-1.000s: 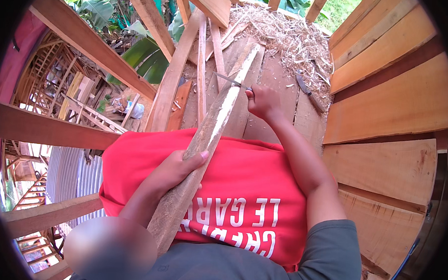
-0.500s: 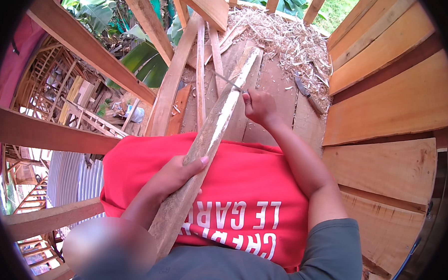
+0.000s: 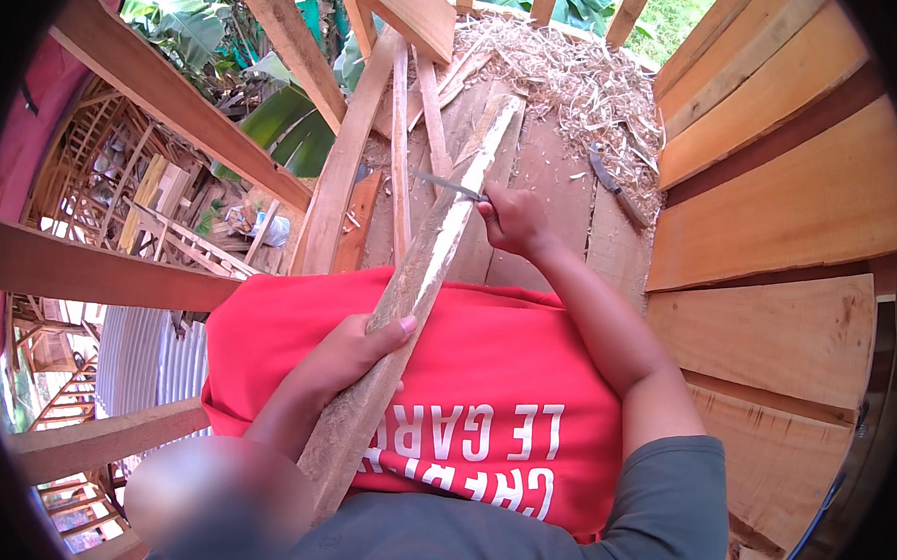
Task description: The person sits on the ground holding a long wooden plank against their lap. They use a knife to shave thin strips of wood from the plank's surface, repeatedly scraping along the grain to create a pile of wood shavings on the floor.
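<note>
Pale shavings (image 3: 597,96) littered the plank floor (image 3: 543,174) in the head view's upper part. A long timber (image 3: 421,279) slanted rightward from lower centre to upper centre, clasped by the left hand (image 3: 353,351); the right hand (image 3: 512,221) gripped a knife (image 3: 456,188), blade pointing left across it.

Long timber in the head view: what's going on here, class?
The person's left hand grips the long timber, which slants over red cloth. The right hand holds a knife across the timber's pale strip. Another knife lies on the floorboards beside scattered wood shavings.
</note>
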A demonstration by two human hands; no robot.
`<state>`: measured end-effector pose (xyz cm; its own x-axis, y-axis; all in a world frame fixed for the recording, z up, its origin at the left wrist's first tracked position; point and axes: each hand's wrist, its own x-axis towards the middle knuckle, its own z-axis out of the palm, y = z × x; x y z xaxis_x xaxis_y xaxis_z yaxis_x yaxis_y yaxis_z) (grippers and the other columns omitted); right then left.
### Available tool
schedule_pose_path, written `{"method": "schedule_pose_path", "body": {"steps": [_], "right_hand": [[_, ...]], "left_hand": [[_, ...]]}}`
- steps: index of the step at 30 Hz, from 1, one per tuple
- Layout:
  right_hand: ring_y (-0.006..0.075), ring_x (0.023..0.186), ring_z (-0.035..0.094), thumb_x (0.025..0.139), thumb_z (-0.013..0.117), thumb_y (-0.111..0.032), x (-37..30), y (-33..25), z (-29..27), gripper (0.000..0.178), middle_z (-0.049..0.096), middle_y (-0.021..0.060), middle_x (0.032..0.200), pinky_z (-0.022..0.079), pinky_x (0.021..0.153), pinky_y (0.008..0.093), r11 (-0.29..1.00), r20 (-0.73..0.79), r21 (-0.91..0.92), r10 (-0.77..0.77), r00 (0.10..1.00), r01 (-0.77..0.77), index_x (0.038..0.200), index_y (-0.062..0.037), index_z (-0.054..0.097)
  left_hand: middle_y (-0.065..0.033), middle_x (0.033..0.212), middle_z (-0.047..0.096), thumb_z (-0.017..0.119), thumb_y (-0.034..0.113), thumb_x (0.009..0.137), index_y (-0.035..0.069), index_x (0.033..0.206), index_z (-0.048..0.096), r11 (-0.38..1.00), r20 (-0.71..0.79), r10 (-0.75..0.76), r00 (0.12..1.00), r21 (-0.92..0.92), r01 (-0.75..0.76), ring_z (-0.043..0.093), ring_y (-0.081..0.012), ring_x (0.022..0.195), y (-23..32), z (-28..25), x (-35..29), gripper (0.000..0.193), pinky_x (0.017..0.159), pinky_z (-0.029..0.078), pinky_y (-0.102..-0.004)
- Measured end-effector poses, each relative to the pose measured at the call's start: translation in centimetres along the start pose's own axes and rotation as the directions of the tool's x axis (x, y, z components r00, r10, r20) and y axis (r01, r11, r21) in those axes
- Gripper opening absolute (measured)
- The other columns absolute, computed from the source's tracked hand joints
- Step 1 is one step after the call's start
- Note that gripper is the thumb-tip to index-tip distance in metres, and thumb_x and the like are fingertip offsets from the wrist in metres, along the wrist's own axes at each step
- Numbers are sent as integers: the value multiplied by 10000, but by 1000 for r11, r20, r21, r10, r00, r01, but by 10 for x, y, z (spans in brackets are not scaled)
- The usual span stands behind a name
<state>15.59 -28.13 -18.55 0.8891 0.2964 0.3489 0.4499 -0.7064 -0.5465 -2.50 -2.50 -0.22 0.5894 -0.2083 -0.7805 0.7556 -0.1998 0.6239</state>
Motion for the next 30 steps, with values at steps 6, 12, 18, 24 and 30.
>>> {"method": "schedule_pose_path", "body": {"steps": [6, 12, 18, 24, 30], "right_hand": [[461, 663, 626, 978, 534, -292, 3, -14, 1, 270, 627, 226, 684, 471, 596, 562, 997, 23, 66, -49, 999, 47, 846, -57, 552], [439, 652, 640, 978, 537, -318, 7, 4, 0, 285, 651, 202, 696, 496, 587, 536, 996, 3, -78, 37, 999, -37, 848, -65, 555], [421, 637, 639, 977, 540, -312, 1, -8, 2, 281, 610, 187, 639, 477, 564, 529, 999, -34, -40, -3, 999, 2, 832, -71, 531], [428, 642, 636, 970, 549, -266, 7, 1, 3, 228, 625, 192, 662, 481, 582, 539, 999, -22, -36, 4, 1000, -4, 870, -62, 569], [435, 633, 636, 977, 539, -293, 5, -6, 5, 244, 633, 202, 671, 483, 587, 548, 993, -36, -86, 79, 996, -82, 895, -66, 570]], "left_hand": [[-45, 788, 602, 643, 511, 938, -16, 1175, 562, 999, -12, -3, 1000, -33, 2, 648, -129, 582, 0, 1, -2, 583, 523, 535, -251], [-84, 845, 624, 666, 539, 913, -35, 1178, 566, 999, 2, -11, 1000, -36, 11, 660, -150, 643, 0, 1, -2, 640, 572, 545, -279], [-46, 767, 604, 645, 536, 925, -19, 1166, 553, 998, 10, 12, 1000, -65, -12, 649, -122, 570, -1, 3, -2, 612, 503, 533, -240], [-75, 876, 620, 651, 535, 922, -29, 1221, 556, 999, 28, -31, 999, -42, 32, 654, -140, 661, -2, -2, -1, 645, 585, 550, -279], [-78, 897, 619, 654, 534, 919, -32, 1245, 549, 998, 27, -51, 998, -41, 52, 646, -137, 662, 1, -1, -5, 661, 591, 545, -273]]}}
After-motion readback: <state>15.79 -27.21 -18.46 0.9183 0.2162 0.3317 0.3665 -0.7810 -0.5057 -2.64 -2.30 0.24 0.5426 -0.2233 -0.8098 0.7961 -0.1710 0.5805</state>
